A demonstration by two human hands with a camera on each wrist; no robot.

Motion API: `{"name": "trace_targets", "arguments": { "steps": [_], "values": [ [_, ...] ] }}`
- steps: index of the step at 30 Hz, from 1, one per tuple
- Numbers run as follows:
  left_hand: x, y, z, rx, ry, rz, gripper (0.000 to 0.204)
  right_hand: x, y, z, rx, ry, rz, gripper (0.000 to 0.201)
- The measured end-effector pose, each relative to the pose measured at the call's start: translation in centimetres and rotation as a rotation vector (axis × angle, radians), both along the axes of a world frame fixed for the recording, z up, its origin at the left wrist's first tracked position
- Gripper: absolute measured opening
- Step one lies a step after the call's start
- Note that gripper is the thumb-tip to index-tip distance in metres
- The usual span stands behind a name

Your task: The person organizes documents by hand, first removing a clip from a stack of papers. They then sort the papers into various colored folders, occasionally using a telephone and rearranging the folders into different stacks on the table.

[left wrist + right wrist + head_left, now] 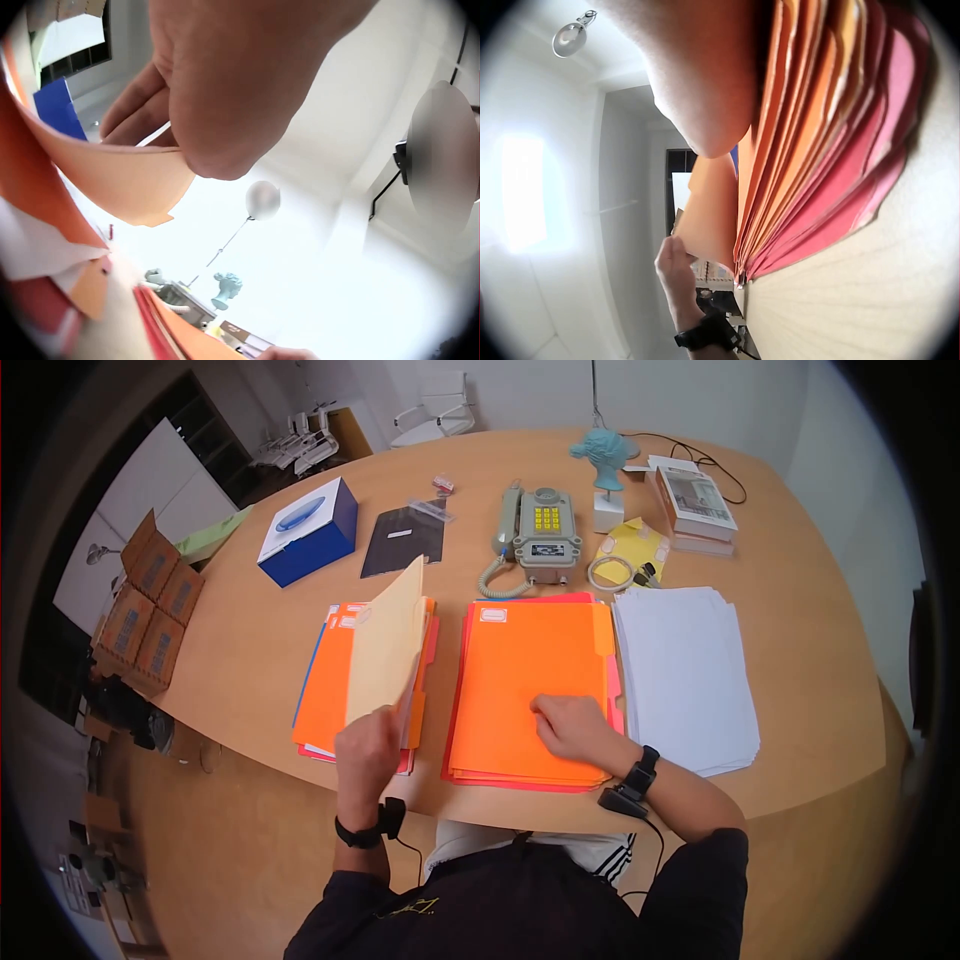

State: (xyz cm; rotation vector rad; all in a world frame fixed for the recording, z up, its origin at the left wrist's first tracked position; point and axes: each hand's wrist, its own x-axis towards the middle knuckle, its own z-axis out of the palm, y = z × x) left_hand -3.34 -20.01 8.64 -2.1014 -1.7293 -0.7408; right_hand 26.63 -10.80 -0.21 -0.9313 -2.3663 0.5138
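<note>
In the head view my left hand [367, 752] grips the lower edge of a cream file folder [386, 630], which stands tilted up over the left stack of folders [322, 705]. The left wrist view shows the folder [131, 180] bowed, with the fingers [135, 105] behind its edge. My right hand [580, 728] rests on the middle stack, whose top is an orange folder [520, 670] with a white label; its fingers are loosely bent and hold nothing. Fanned edges of the orange, red and pink folders [832, 150] show in the right wrist view.
A stack of white paper [685, 680] lies right of the orange folders. Behind are a grey corded telephone [545, 535], a blue-and-white box [310, 530], a dark sheet [403, 540], a teal bust [604, 455], books [692, 505] and a yellow sheet [635, 550]. Cardboard boxes [150, 610] stand at the left.
</note>
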Motion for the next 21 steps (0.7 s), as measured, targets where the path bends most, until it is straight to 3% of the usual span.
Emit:
{"name": "trace_targets", "arguments": {
  "steps": [4, 6, 7, 9, 11, 13, 14, 18, 21],
  "values": [
    [6.1, 0.2, 0.5, -0.091, 0.024, -0.375, 0.010, 0.2, 0.1, 1.5, -0.211, 0.094, -0.040, 0.028],
    [8.5, 0.0, -0.2, -0.181, 0.098, -0.505, 0.011, 0.8, 0.4, 1.5, -0.462, 0.285, -0.083, 0.044],
    [9.5, 0.0, -0.7, -0.200, 0.119, -0.561, 0.011, 0.8, 0.6, 1.3, -0.453, 0.282, -0.084, 0.044],
    [10.8, -0.3, -1.4, -0.199, 0.159, -0.615, 0.012, 0.3, 1.1, 0.4, -0.535, 0.548, -0.155, 0.054],
    [11.1, 0.0, -1.3, -0.193, 0.197, -0.658, 0.013, 0.0, 1.2, -0.1, -0.456, 0.550, -0.138, 0.059],
    [10.6, 0.4, -0.5, -0.332, 0.195, -0.873, 0.017, 0.0, 1.3, -0.6, -0.541, 0.572, -0.184, 0.062],
    [10.0, 0.7, 0.4, -0.325, 0.192, -0.864, 0.017, 0.1, 1.5, -1.0, -0.604, 0.585, -0.182, 0.065],
    [6.5, 5.8, 3.9, -0.556, 0.170, -0.481, 0.039, 0.2, 1.3, -0.8, -0.515, 0.514, -0.155, 0.066],
    [3.0, 14.1, 1.0, -0.456, -0.092, -0.388, 0.033, 0.1, 0.8, -0.4, -0.613, 0.527, -0.153, 0.067]
  ]
}}
